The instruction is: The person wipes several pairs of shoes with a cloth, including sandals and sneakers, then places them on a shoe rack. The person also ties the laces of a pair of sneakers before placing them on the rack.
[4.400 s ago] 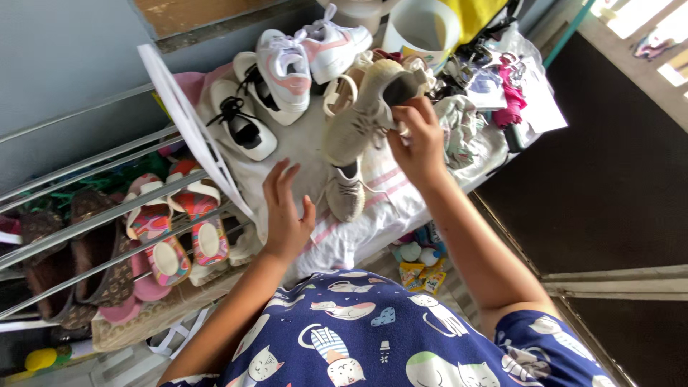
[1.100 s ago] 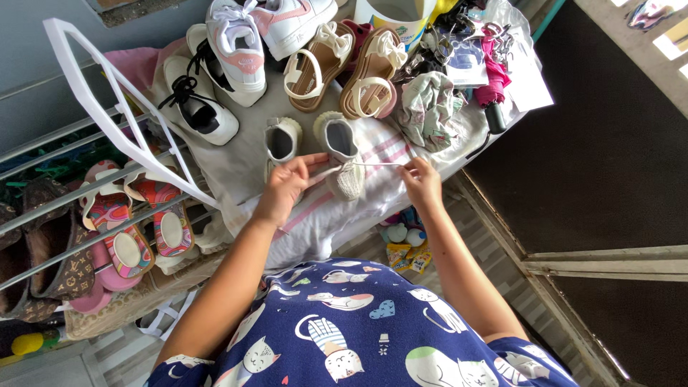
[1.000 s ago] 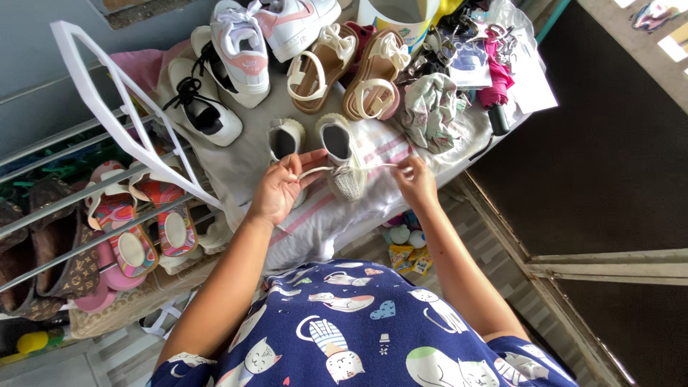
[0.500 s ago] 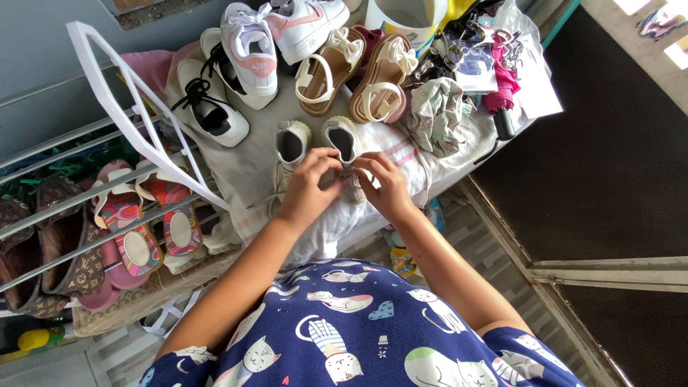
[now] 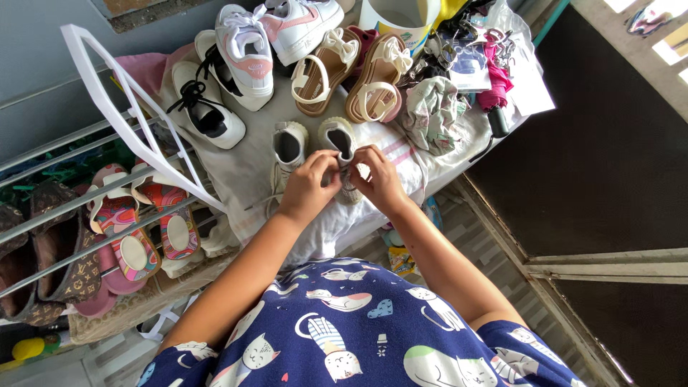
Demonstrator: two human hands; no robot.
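On the worktop (image 5: 251, 172) in front of you, both of your hands meet over the front of a cream knit shoe (image 5: 342, 147). Your left hand (image 5: 309, 185) is curled with the fingers pinched narrow, and your right hand (image 5: 378, 178) is curled the same way, touching it. Both pinch at the lace part of the shoe, but the laces are hidden under your fingers, so you cannot tell just how they are held.

The shoe lies long-ways, its open heel end pointing away from you and its toe toward you. A 2nd cream knit shoe (image 5: 287, 147) lies just beside it on the left, pointing the same way. Both look soft and bumpy, with dark insides.

They rest on a white cloth with pink stripes (image 5: 401, 154). Farther back are 2 tan sandals with cream bows (image 5: 351, 68), smooth white and pink sneakers (image 5: 247, 50), and a crumpled flowery cloth (image 5: 430, 111).
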